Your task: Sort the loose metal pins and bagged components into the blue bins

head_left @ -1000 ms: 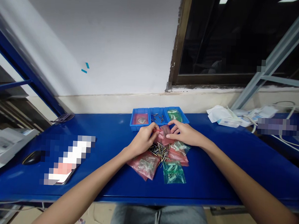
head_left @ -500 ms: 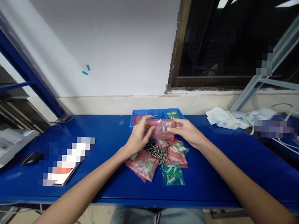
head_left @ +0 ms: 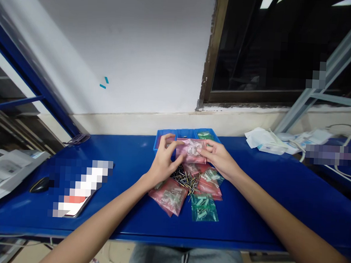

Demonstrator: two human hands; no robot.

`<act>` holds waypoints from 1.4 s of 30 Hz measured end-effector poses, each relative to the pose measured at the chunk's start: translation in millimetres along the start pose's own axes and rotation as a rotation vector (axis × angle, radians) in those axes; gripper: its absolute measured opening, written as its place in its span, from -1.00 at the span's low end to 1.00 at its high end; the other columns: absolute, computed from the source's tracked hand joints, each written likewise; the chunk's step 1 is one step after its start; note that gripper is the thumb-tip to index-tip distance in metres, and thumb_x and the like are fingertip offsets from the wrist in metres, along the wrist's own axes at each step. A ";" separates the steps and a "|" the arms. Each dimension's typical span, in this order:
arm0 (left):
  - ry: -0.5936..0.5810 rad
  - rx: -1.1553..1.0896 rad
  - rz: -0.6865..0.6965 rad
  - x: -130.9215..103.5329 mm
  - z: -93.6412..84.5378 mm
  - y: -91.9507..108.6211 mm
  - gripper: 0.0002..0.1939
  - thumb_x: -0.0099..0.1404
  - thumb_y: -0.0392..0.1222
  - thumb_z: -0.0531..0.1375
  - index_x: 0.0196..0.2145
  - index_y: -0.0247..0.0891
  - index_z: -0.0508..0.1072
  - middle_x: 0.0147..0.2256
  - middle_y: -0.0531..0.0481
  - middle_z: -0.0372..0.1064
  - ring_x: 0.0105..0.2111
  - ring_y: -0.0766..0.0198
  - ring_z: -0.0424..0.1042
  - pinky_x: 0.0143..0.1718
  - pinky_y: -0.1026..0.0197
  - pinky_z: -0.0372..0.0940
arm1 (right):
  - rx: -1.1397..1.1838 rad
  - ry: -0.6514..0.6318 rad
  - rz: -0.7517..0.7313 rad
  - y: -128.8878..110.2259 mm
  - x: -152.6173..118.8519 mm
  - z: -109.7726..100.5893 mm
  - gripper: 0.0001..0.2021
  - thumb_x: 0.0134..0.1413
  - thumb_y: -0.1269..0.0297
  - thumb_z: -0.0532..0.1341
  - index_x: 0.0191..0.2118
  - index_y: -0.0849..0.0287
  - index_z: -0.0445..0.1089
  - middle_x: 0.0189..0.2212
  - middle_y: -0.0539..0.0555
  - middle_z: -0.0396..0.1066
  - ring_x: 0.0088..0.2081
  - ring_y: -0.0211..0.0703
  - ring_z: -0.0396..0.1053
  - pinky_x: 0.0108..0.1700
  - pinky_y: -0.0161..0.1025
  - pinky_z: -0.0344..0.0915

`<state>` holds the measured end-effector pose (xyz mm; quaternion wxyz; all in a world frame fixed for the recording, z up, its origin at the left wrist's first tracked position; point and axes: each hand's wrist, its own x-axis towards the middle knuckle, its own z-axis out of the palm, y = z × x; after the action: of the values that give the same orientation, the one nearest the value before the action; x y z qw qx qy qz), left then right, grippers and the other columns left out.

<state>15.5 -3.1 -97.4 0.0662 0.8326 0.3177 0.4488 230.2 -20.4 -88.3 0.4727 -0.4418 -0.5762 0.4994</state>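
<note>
A pink plastic bag (head_left: 187, 151) with small pale parts inside is held up over the pile, its right side pinched by my right hand (head_left: 221, 159). At the bag's left edge is my left hand (head_left: 162, 164), thumb and fingers spread apart; whether the fingertips touch the plastic is hard to see. Below lies a heap of thin metal pins (head_left: 190, 182), dark, silver and brass-coloured. Around it are more filled pink bags (head_left: 170, 198) and a green bag (head_left: 204, 207) of similar parts. Behind the hands stands a blue divided bin (head_left: 185, 133), partly hidden.
A phone-like device (head_left: 79, 209), blurred out in part, and a black mouse (head_left: 40, 185) lie to the left on the blue table (head_left: 127, 148). White papers and packets (head_left: 269, 142) with cables sit at the right rear. A wall and window rise behind.
My left thumb and fingers have spread apart at the bag's left side, where they pinched it before. The right hand keeps its hold. The whole view has shifted slightly.
</note>
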 end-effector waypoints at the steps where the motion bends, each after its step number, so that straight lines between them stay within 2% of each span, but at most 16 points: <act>1: -0.012 0.035 0.027 -0.4 -0.6 0.3 -0.74 0.36 -0.17 0.20 0.00 -0.18 0.36 0.12 -0.19 0.09 0.06 0.07 0.27 0.01 -0.02 0.34 | 0.008 0.015 -0.011 0.7 0.2 1.0 -0.60 0.09 0.11 0.28 0.01 0.14 0.30 -0.17 0.18 0.52 -0.19 0.01 0.51 -0.11 -0.04 0.47; 3: -0.065 0.102 0.087 -1.2 -2.1 0.9 -0.77 0.35 -0.12 0.23 -0.06 -0.19 0.38 0.09 -0.18 0.13 0.10 0.03 0.23 0.08 -0.08 0.27 | 0.034 0.034 -0.025 2.2 0.2 3.0 -0.62 0.09 0.12 0.27 -0.01 0.13 0.27 -0.16 0.18 0.51 -0.19 0.01 0.52 -0.08 -0.02 0.46; 5: -0.121 0.173 0.145 -1.7 -3.5 2.0 -0.77 0.36 -0.10 0.22 -0.08 -0.22 0.37 0.04 -0.19 0.20 0.10 0.00 0.22 0.08 -0.08 0.25 | 0.055 0.062 -0.025 2.9 -0.8 5.4 -0.60 0.07 0.15 0.28 0.00 0.10 0.22 -0.18 0.17 0.51 -0.24 0.00 0.52 -0.14 -0.03 0.47; 10: -0.244 0.397 0.303 -2.9 -2.4 6.7 -0.77 0.44 -0.23 0.08 0.03 -0.27 0.29 0.02 -0.24 0.29 0.04 0.00 0.28 0.00 -0.03 0.24 | 0.074 0.033 -0.064 -2.5 -7.6 12.5 -0.45 0.04 0.21 0.31 0.12 0.04 0.13 -0.24 0.11 0.51 -0.35 -0.09 0.49 -0.30 -0.15 0.42; 16: -0.174 0.407 0.354 -5.7 0.0 11.1 -0.73 0.47 -0.31 0.00 0.09 -0.30 0.27 0.00 -0.23 0.35 -0.01 0.07 0.34 -0.08 0.06 0.28 | 0.043 0.057 -0.199 0.5 -6.5 9.6 -0.71 0.17 0.09 0.26 -0.04 0.05 0.37 -0.42 0.00 0.43 -0.42 -0.17 0.38 -0.36 -0.22 0.31; 21: -0.141 0.325 0.351 -7.0 -1.7 12.5 -0.72 0.47 -0.33 -0.01 0.10 -0.30 0.26 0.01 -0.22 0.38 -0.02 0.11 0.37 -0.08 0.06 0.30 | 0.065 0.081 -0.253 6.9 -0.6 2.7 -0.80 0.21 0.08 0.22 -0.18 0.05 0.47 -0.23 0.04 0.44 -0.24 -0.14 0.40 -0.23 -0.22 0.33; 25: -0.087 0.248 0.284 -7.6 0.5 7.6 -0.71 0.46 -0.37 -0.03 0.09 -0.28 0.27 -0.06 -0.17 0.44 -0.07 0.14 0.42 -0.11 0.07 0.33 | 0.137 0.042 -0.222 3.5 -2.4 4.1 -0.77 0.23 0.06 0.20 -0.19 0.09 0.47 -0.26 0.07 0.44 -0.25 -0.13 0.40 -0.34 -0.26 0.30; 28: -0.022 0.124 0.171 -7.5 3.2 1.8 -0.69 0.47 -0.34 -0.02 0.13 -0.27 0.23 -0.04 -0.16 0.44 -0.07 0.16 0.45 -0.11 0.08 0.38 | 0.139 0.006 -0.211 0.2 -4.2 6.7 -0.73 0.24 0.04 0.18 -0.19 0.13 0.46 -0.32 0.11 0.45 -0.25 -0.12 0.41 -0.38 -0.27 0.27; 33: 0.065 -0.108 -0.054 -4.1 3.5 0.6 -0.65 0.46 -0.24 0.05 0.17 -0.26 0.19 -0.01 -0.18 0.42 -0.08 0.15 0.47 -0.06 0.07 0.41 | -0.064 0.022 -0.230 -1.0 -3.7 9.5 -0.78 0.14 0.09 0.27 -0.24 0.14 0.43 -0.42 0.02 0.38 -0.43 -0.26 0.30 -0.41 -0.29 0.25; 37: 0.045 -0.277 -0.145 -1.4 2.5 5.6 -0.64 0.45 -0.22 0.08 0.17 -0.23 0.17 -0.10 -0.11 0.46 -0.17 0.17 0.49 -0.11 0.08 0.42 | -0.130 0.015 -0.188 0.1 -4.3 11.1 -0.78 0.10 0.11 0.29 -0.37 0.17 0.40 -0.44 0.01 0.35 -0.45 -0.28 0.28 -0.45 -0.31 0.24; 42: 0.002 -0.321 -0.185 -3.2 4.1 6.8 -0.60 0.44 -0.20 0.10 0.19 -0.21 0.17 -0.11 -0.11 0.42 -0.21 0.19 0.47 -0.19 0.11 0.42 | -0.008 0.028 -0.089 2.8 -4.8 12.2 -0.77 0.06 0.11 0.32 -0.38 0.18 0.39 -0.47 -0.02 0.33 -0.53 -0.32 0.26 -0.50 -0.31 0.21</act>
<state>20.7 -9.6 -99.4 0.2386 0.7781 0.3173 0.4868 219.0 -26.7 -92.2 0.5008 -0.4246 -0.5907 0.4690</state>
